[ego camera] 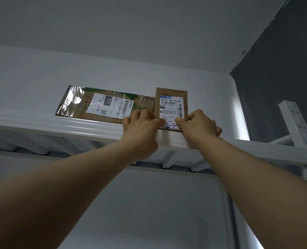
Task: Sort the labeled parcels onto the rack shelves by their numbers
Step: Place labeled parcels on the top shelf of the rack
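Overhead, top shelf [59, 123]: a white rack shelf seen from below, with its front rim running across the view and cross-braces showing underneath.
Small parcel [170, 103]: a brown cardboard packet standing upright at the shelf's front edge, right of centre. It is printed 501E- M1 A21B, with 2-1 handwritten near its bottom.
Large parcel [88, 103]: a wide, flat cardboard packet on the same shelf, just left of the small parcel. Its left end is shiny-wrapped, and it is printed 220-220-C40. I cannot tell whether the two parcels touch.
Left hand [140, 130]: raised to the shelf rim, with its grip closed on the small parcel's lower left corner. The fingertips curl onto the front face, and the knuckles overlap the large parcel's right end.
Right hand [199, 126]: its grip pinches the small parcel's lower right corner. The thumb presses on the front face and the fingers are curled round the right side, out of sight.
Rack post [296, 126]: a white perforated upright at the right end of the shelf.
Backdrop: a white wall [41, 72] behind the parcels and a dark wall [283, 69] to the right.
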`<state>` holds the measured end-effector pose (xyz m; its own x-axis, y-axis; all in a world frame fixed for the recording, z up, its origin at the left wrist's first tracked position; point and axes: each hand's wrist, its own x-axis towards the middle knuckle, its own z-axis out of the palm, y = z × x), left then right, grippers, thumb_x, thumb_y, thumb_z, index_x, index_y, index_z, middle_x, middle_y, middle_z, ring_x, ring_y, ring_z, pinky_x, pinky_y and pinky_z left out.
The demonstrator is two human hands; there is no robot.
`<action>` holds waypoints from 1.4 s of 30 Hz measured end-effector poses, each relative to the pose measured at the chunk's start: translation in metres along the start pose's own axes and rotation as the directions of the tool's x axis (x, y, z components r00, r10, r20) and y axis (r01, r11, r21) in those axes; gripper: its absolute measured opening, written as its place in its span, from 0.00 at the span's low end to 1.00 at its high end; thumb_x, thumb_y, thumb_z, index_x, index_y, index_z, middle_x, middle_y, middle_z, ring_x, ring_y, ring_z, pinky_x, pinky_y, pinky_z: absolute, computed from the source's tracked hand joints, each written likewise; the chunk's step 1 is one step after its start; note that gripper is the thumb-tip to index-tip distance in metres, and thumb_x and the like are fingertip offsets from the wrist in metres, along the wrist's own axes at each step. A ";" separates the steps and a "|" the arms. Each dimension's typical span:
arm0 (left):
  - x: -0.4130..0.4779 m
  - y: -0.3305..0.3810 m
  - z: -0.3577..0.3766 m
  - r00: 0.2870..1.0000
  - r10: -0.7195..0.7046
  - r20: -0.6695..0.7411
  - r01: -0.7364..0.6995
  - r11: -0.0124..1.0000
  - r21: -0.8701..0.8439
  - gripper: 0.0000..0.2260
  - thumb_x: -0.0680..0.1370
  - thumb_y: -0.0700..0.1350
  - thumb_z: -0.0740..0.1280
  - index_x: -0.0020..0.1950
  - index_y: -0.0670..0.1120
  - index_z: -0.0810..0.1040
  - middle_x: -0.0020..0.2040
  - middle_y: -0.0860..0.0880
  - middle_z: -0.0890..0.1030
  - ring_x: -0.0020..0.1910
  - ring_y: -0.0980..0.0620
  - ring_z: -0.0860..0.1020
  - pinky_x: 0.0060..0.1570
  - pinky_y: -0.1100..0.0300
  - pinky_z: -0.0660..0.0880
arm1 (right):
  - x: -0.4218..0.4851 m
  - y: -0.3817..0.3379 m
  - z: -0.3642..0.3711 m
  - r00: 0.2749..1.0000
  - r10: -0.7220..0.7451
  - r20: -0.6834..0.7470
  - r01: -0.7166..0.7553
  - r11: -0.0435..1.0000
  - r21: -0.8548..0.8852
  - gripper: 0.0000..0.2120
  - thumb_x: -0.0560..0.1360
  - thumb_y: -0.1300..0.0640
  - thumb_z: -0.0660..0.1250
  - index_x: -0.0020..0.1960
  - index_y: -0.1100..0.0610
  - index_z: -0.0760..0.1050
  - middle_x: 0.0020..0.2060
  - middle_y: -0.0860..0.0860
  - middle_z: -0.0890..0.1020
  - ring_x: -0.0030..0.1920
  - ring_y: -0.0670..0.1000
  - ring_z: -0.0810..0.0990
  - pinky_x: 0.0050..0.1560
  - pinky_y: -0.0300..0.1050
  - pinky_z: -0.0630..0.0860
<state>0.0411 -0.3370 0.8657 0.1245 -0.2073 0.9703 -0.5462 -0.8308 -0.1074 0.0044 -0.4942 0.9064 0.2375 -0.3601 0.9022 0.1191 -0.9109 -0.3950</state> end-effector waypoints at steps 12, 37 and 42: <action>-0.003 0.003 0.010 0.999 0.034 0.013 -0.035 0.999 0.025 0.28 0.73 0.42 0.66 0.73 0.57 0.65 0.71 0.52 0.63 0.70 0.45 0.58 0.70 0.49 0.54 | 0.000 0.002 0.003 1.000 0.018 -0.003 -0.018 1.000 -0.003 0.21 0.77 0.37 0.64 0.59 0.53 0.70 0.56 0.52 0.79 0.62 0.58 0.72 0.55 0.52 0.61; -0.034 -0.009 -0.008 0.998 0.030 -0.054 -0.038 0.988 -0.148 0.23 0.77 0.40 0.63 0.72 0.52 0.70 0.69 0.49 0.68 0.69 0.45 0.63 0.67 0.48 0.60 | -0.049 -0.012 0.003 0.957 -0.037 -0.287 0.029 0.999 -0.032 0.13 0.81 0.49 0.56 0.47 0.56 0.73 0.47 0.53 0.80 0.47 0.56 0.76 0.56 0.52 0.67; -0.071 -0.017 -0.007 0.998 0.058 -0.039 -0.066 0.963 -0.259 0.15 0.79 0.44 0.61 0.65 0.52 0.75 0.64 0.49 0.73 0.64 0.46 0.67 0.60 0.50 0.63 | -0.100 -0.021 0.016 0.976 -0.062 -0.210 0.051 0.997 -0.057 0.15 0.80 0.51 0.57 0.43 0.57 0.78 0.49 0.54 0.83 0.40 0.55 0.75 0.37 0.43 0.68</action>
<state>0.0356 -0.3045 0.7998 0.0601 -0.2351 0.9701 -0.7494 -0.6526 -0.1117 -0.0068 -0.4359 0.8217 0.0216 -0.3374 0.9411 0.0762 -0.9380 -0.3380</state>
